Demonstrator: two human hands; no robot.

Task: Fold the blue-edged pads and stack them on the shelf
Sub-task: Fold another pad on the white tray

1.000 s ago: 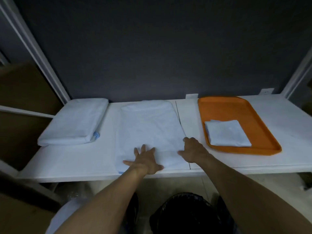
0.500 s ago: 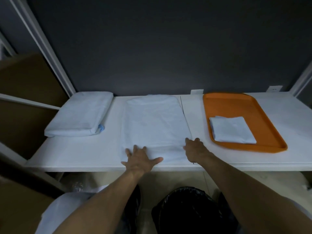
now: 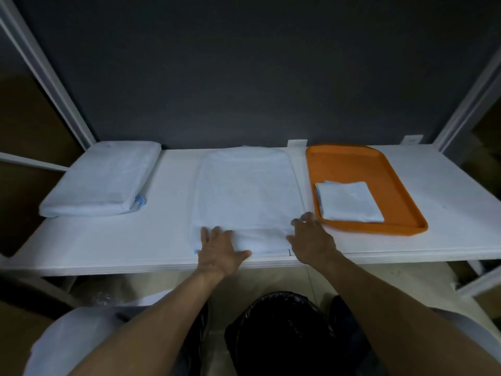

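Observation:
A long white pad (image 3: pixel 244 194) lies flat in the middle of the white shelf (image 3: pixel 151 240), reaching from the back wall to the front edge. My left hand (image 3: pixel 219 251) presses flat on its near left corner, fingers spread. At the pad's near right corner rests my right hand (image 3: pixel 311 240), fingers bent over the edge. A thick stack of folded pads (image 3: pixel 100 180) with a blue edge showing sits at the left end of the shelf.
An orange tray (image 3: pixel 385 169) stands to the right of the pad and holds a small folded white pad (image 3: pixel 348 200). White frame posts (image 3: pixel 48 74) rise at both sides. A black bag (image 3: pixel 282 335) is below the shelf.
My view shifted slightly. Both hands stayed on the pad's near edge, sliding a little toward the front of the shelf.

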